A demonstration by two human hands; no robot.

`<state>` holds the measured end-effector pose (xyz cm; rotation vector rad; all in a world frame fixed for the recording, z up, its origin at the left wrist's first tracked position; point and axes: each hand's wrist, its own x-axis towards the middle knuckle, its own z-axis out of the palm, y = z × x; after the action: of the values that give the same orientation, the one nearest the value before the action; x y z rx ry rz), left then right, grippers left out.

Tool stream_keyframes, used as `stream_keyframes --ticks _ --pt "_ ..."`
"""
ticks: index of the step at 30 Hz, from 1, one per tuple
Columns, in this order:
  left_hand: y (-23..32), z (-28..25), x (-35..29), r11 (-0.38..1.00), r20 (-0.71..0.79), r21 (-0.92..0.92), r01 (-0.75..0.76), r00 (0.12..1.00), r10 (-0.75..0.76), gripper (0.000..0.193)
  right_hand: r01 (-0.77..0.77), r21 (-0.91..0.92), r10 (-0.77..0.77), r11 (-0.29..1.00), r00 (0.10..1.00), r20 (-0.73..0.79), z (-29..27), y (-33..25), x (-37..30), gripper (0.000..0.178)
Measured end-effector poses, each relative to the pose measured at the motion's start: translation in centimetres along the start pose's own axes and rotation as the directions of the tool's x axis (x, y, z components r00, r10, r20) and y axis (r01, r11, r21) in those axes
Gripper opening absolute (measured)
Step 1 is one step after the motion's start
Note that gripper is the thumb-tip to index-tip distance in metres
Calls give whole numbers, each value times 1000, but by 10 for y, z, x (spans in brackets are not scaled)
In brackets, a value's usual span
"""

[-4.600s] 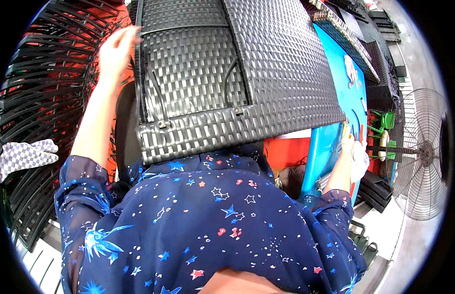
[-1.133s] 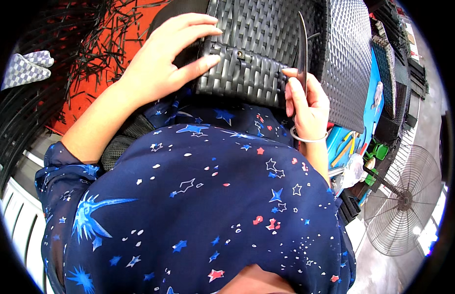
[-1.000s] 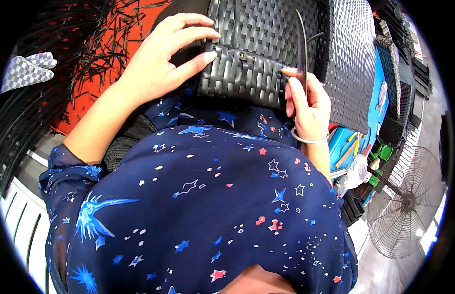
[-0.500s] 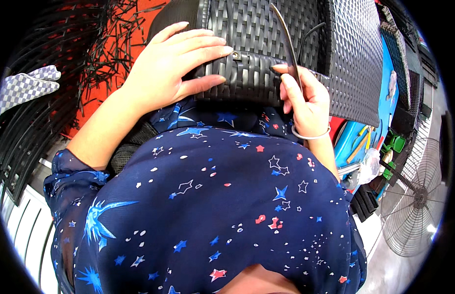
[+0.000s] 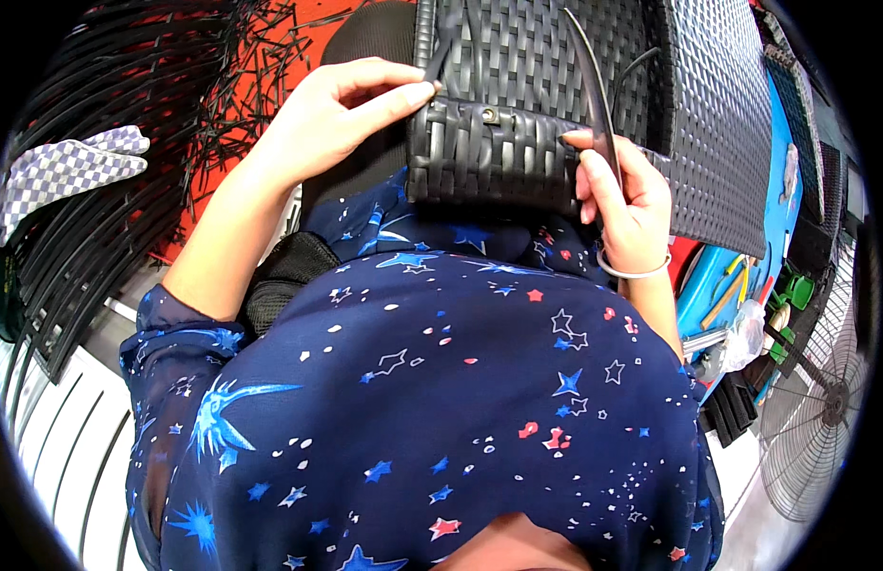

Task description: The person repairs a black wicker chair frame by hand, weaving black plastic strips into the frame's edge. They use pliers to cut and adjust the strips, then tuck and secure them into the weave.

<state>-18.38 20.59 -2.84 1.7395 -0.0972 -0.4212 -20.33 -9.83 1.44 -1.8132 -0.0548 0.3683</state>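
A black woven wicker piece [image 5: 503,157] rests across my lap, with a small round metal fitting [image 5: 489,115] set in its near band. My left hand [image 5: 351,109] is at the band's upper left corner, thumb and fingers pinched on the end of a thin black strip [image 5: 442,63]. On the right side, my right hand [image 5: 622,190] is closed round a longer flat black strip [image 5: 591,76], which curves up and away past the weave. The fingertips of this hand are at the band's right edge. Its lower fingers are curled in.
Left lies a big bundle of black strips [image 5: 89,238], with a checkered glove [image 5: 75,171] on it. Cut strip scraps litter the red surface [image 5: 294,38]. Another woven panel [image 5: 722,124] rises at right, beside a blue surface [image 5: 717,276] with tools. A fan [image 5: 832,404] stands further right.
My left hand has gone from lying spread on the woven band to pinching a strip at its left corner. The right hand keeps its strip. The whole view has shifted slightly.
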Motion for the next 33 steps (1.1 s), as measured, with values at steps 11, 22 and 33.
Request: stream_keyframes --ticks 11,22,33 --pt "-3 -7 12 982 -67 -179 -56 997 44 24 -1 74 0 997 1000 24 -1 2 1 23" --pt "12 -12 13 494 274 592 -637 736 619 30 51 110 -47 993 998 -44 -11 7 1 23" --pt "-5 -32 30 434 542 574 -694 719 434 53 -270 -228 -1 936 644 -765 -171 42 -45 26"
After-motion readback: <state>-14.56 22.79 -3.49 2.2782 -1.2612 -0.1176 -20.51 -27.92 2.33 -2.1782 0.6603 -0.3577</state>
